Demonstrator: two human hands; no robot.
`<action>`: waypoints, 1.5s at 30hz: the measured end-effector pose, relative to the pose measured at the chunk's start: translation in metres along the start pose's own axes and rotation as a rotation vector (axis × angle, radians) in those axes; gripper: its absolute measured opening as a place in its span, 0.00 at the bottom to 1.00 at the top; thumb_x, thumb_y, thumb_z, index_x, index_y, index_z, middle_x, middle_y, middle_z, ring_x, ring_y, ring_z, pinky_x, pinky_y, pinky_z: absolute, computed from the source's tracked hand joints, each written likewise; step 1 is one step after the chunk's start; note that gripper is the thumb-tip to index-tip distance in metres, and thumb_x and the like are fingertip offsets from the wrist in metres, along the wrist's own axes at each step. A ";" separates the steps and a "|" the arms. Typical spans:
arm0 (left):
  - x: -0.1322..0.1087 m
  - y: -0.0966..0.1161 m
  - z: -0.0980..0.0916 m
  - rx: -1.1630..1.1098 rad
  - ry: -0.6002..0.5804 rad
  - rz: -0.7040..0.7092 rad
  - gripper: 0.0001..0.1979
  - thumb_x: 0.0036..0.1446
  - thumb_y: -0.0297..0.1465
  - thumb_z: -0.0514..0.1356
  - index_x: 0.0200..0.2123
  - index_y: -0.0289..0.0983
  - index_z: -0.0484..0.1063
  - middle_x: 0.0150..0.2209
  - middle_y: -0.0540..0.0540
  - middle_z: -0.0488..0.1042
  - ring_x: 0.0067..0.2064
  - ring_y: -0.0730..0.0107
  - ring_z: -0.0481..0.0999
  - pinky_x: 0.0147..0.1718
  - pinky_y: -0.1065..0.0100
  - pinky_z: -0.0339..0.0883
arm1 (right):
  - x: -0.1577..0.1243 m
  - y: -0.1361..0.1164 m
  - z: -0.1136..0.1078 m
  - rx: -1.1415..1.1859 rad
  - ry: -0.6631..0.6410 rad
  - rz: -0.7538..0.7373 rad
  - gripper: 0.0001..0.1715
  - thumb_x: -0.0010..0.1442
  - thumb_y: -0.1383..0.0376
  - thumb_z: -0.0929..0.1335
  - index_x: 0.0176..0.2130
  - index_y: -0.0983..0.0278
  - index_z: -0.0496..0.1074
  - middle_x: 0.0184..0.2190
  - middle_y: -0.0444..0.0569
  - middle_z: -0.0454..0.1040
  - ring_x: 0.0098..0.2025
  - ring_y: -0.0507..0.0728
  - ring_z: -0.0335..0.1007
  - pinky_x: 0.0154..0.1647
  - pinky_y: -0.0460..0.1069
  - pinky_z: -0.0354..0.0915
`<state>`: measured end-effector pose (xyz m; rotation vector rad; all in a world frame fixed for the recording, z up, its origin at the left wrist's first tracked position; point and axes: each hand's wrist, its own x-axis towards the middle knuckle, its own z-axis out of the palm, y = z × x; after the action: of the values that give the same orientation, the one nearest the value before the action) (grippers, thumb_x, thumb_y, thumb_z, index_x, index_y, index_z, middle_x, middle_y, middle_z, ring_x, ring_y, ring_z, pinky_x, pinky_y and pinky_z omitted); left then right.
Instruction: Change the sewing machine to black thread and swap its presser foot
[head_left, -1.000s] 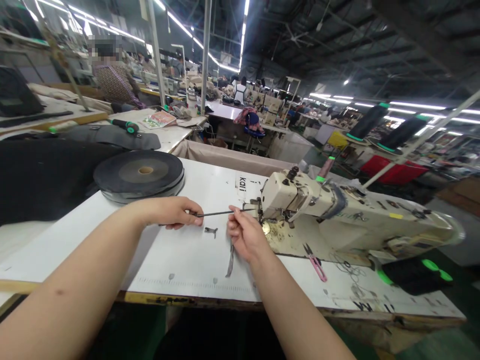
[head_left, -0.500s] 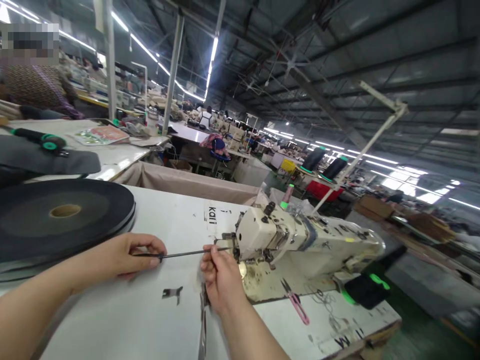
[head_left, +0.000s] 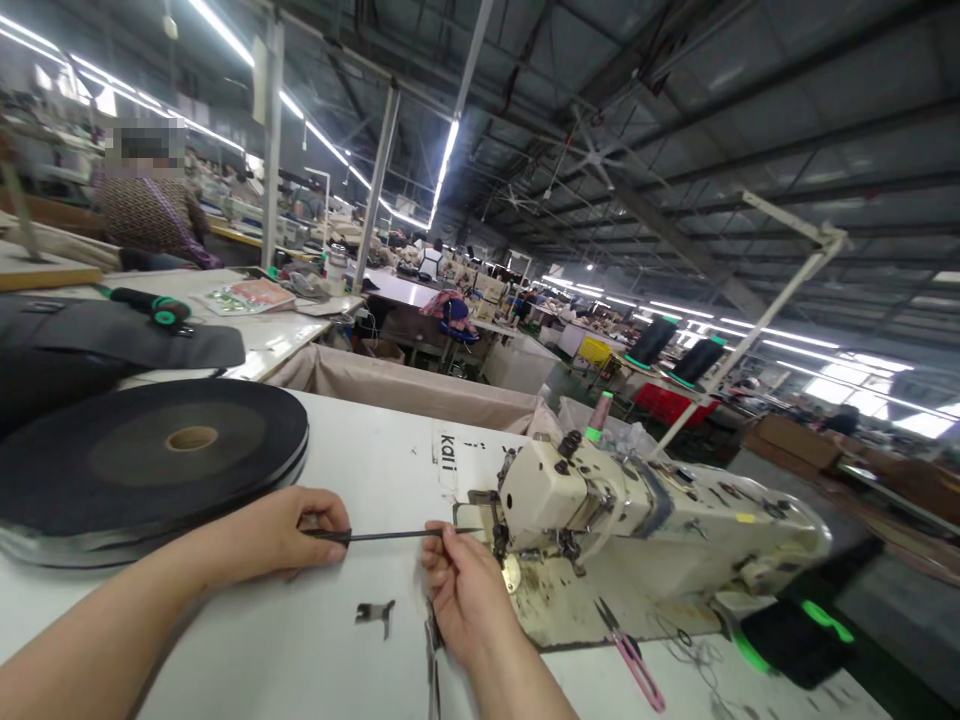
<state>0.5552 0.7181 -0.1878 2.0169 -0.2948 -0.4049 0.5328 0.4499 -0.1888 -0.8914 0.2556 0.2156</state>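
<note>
A thin dark rod (head_left: 394, 536), straight and level, stretches between my two hands above the white table; its exact kind is unclear. My left hand (head_left: 319, 530) is closed around its thicker left end. Near its other end, my right hand (head_left: 469, 590) pinches it between thumb and fingertips, and a short tip sticks out toward the needle area of the cream sewing machine (head_left: 540, 490). Below, between the hands, lies a small metal piece (head_left: 375, 614). Some dark, narrow strips (head_left: 433, 655) show just under my right hand.
A big black roll of tape (head_left: 247, 425) lies at left. Pink-handled thread snips (head_left: 634, 665) and a black thread cone (head_left: 795, 640) lie right. A thread stand (head_left: 757, 320) rises behind the machine. Beyond are a fabric-lined bin (head_left: 412, 385) and a seated person (head_left: 146, 215).
The view has shifted, so the scene sits lower and farther right. Both hands keep the same hold on the rod, with little movement relative to the machine.
</note>
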 end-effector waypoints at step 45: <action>-0.004 0.037 0.012 0.254 0.154 0.149 0.10 0.47 0.40 0.64 0.28 0.40 0.73 0.25 0.53 0.74 0.29 0.68 0.70 0.31 0.69 0.60 | -0.017 -0.009 0.011 0.056 0.099 0.133 0.10 0.66 0.72 0.64 0.36 0.72 0.74 0.25 0.46 0.68 0.23 0.46 0.59 0.18 0.37 0.56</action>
<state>0.5456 0.6932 -0.1589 2.2417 -0.4144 -0.1214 0.5205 0.4515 -0.1703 -0.8318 0.4111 0.2866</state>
